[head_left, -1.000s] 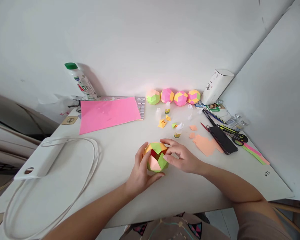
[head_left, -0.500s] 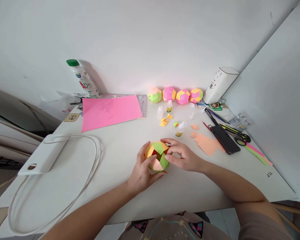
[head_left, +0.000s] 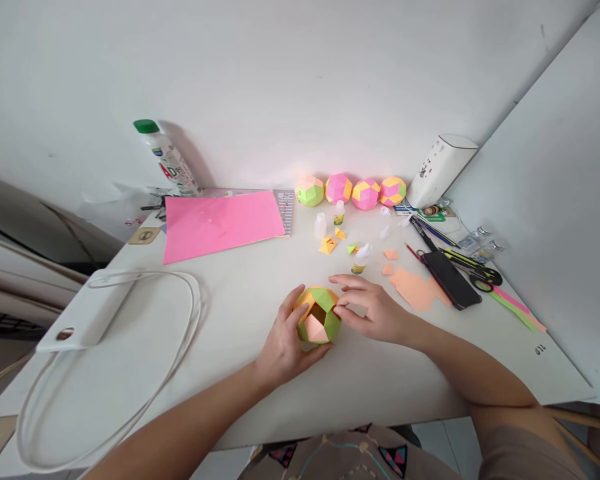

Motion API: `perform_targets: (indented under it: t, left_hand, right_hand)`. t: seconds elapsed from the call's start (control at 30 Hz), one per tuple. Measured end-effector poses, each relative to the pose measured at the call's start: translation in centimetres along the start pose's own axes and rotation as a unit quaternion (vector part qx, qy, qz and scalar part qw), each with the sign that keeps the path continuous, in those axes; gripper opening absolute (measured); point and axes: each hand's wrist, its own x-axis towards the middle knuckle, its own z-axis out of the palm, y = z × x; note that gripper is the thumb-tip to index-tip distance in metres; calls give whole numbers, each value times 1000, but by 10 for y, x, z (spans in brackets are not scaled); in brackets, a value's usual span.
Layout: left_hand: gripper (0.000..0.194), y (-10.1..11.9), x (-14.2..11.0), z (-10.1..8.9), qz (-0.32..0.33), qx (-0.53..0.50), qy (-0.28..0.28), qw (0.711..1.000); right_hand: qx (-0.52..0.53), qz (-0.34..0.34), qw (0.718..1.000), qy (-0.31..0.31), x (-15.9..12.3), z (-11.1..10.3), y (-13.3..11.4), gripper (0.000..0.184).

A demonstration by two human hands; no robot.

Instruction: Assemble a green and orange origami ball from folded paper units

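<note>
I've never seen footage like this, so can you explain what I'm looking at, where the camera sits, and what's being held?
This is one view from a camera worn on a person's head, looking down at their own two bare hands; there is no machine. The left hand cups a paper ball of green, orange and peach panels with an open gap on top, and the right hand touches its side. They work over a white table. On it lie a pink sheet, four finished paper balls by the wall, small glue bottles, peach paper pieces, a black phone and scissors.
</note>
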Motion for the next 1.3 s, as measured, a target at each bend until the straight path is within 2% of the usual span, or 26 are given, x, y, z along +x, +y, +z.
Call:
perform_targets:
  t: [0.1, 0.23, 0.33, 0.4, 0.47, 0.6, 0.73, 0.87, 0.97, 1.17, 1.3]
  left_hand:
    - [87, 0, 0, 0, -25, -3, -9, 1000]
    - [83, -3, 0, -1, -71, 5, -46, 996]
    - [82, -6, 0, -1, -89, 7, -71, 993]
    - [83, -7, 0, -2, -93, 2, -81, 992]
    - [83, -7, 0, -2, -92, -4, -89, 992]
    - [81, -5, 0, -3, -79, -6, -87, 993]
    - [81, -4, 0, -3, -66, -11, -82, 994]
    - [83, -4, 1, -4, -73, -11, -79, 994]
    - [84, -5, 3, -4, -77, -13, -76, 994]
    - [84, -6, 4, -3, -72, -22, -64, 995]
    - [86, -6, 4, -3, -85, -28, -60, 994]
  right_hand:
    - [-34, 21, 998, 39, 2, -9, 2, 14]
    - [-63, 134, 987, 65, 7, -29, 4, 26]
    - [-77, 182, 966, 166, 11, -44, 15, 35]
    - [-56, 213, 945, 242, 13, -53, 31, 32]
    - [-23, 243, 933, 265, 16, -59, 52, 25]
    - [-16, 270, 940, 209, 26, -60, 91, 16]
    - [-15, 311, 941, 130, 47, -57, 111, 11]
    - [-8, 383, 922, 54, 77, -56, 120, 26]
    - [-1, 419, 908, 22, 96, -52, 126, 33]
    - [37, 444, 895, 35, 109, -44, 135, 33]
    - [64, 392, 910, 120, 103, -60, 130, 32]
